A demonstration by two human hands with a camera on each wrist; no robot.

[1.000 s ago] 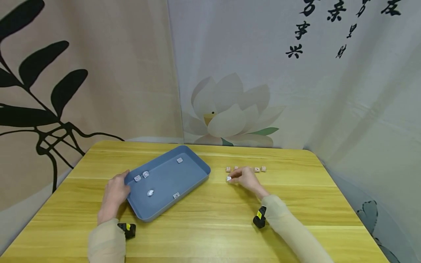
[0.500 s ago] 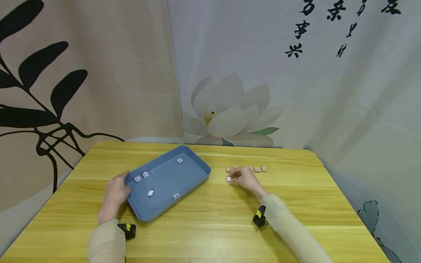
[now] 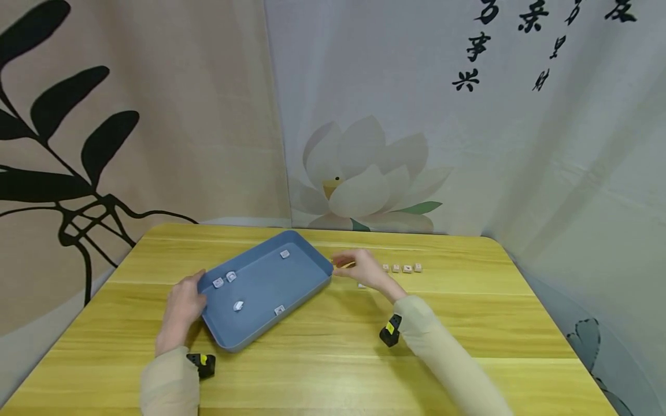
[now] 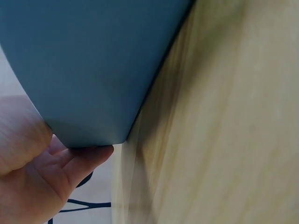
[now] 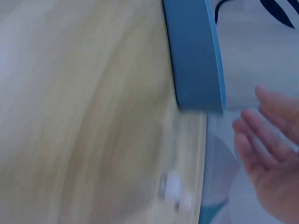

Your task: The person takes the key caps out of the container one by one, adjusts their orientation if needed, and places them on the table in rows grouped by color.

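Tiles (image 3: 284,254) (5, white, blocky) in a smooth, round-cornered tray (image 3: 260,286)

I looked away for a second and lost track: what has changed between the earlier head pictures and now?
The right hand let go of the white cube, leaving it on the table, and moved left, toward the near corner of the blue tray. The left hand stayed at the tray's other end; tray and cubes inside look unmoved.
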